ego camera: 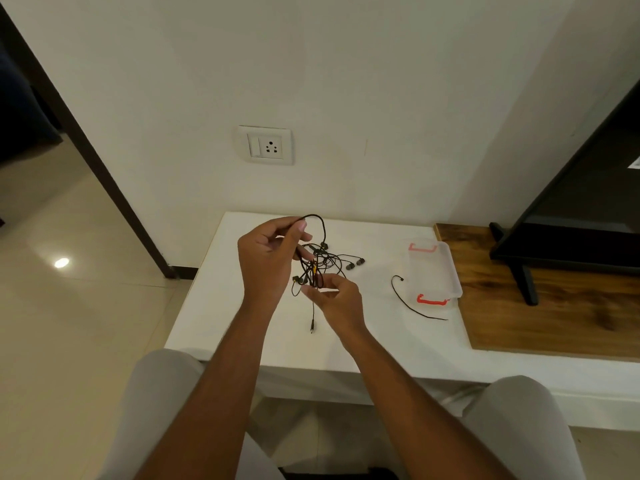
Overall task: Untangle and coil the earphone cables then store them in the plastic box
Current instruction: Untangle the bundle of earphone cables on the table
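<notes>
A tangle of black earphone cables (323, 263) hangs between my two hands above the white table (242, 306). My left hand (268, 259) is raised and pinches a cable loop near its top. Lower and to the right, my right hand (337, 297) pinches strands at the bottom of the tangle. Two earbuds (355, 264) stick out to the right, and a plug end (312, 329) dangles down. The clear plastic box (438, 271) with red latches lies on the table to the right. A separate black cable (408, 301) lies just left of the box.
A wooden board (554, 306) adjoins the table on the right, with a black TV and its stand (526, 285) on it. A wall socket (265, 145) sits behind the table. My knees are at the table's front edge.
</notes>
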`<state>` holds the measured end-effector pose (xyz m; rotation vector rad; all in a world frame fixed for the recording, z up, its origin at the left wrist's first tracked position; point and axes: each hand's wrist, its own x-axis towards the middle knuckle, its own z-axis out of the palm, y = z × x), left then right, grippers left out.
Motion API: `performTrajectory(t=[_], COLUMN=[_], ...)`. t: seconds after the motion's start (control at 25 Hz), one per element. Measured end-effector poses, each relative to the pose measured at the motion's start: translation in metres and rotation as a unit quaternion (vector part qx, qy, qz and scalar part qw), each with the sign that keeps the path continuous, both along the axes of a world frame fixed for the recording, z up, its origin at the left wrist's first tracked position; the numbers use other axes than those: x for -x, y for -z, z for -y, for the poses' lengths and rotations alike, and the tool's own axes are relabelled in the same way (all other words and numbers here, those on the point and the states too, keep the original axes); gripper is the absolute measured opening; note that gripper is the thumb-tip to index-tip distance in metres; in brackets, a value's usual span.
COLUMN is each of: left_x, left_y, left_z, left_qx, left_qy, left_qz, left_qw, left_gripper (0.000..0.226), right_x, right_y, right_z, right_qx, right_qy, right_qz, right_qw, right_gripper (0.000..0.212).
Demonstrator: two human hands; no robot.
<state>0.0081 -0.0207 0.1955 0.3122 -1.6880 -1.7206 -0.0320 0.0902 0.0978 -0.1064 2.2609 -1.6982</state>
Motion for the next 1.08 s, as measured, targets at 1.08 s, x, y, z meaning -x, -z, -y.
performTrajectory(t=[1.08], left_x=[-0.001], left_y=[0.036], left_z=[0.048], left_qx=[0.139], left_qy=[-0.071], left_qz=[0.188], left_qw=[0.97], left_gripper=[0.011], right_x=[0.005], right_y=[-0.038], right_z=[-0.034], right_qx=[0.179], right_qy=[0.022], right_qz=[0.021], right_qw=[0.983], right_gripper=[0.016])
